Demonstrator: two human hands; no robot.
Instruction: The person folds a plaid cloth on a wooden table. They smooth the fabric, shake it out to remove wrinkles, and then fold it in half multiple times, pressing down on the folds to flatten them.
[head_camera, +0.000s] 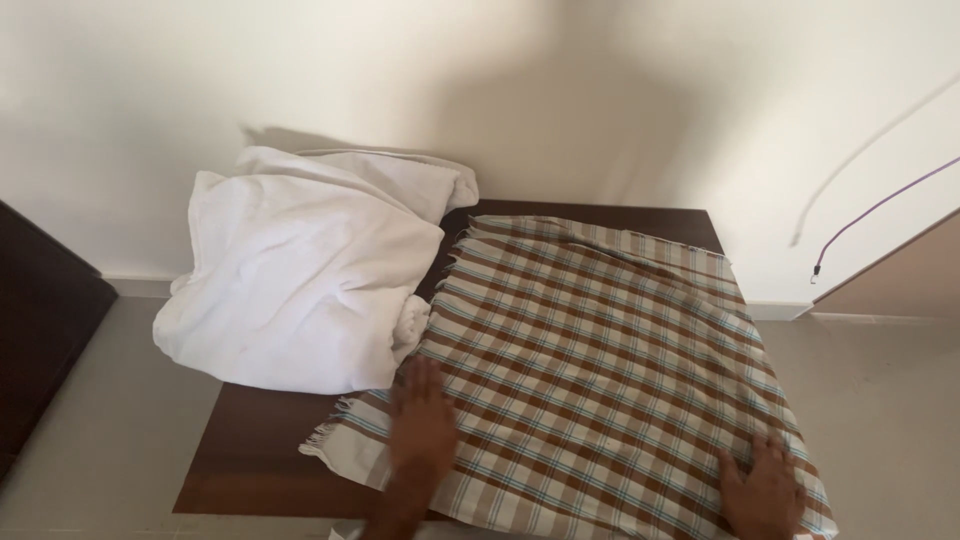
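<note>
One checked cloth (600, 370), spread on one dark table (250, 450). One white towel heap (300, 280) beside it. Two hands, left (423, 420) and right (765, 485), flat on the cloth, fingers spread, holding nothing.

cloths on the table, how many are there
2. A white cloth lies bunched at the table's far left. A brown checked cloth lies spread flat on the right, with the left hand and right hand pressed on its near edge. The white heap may hide more.
</note>
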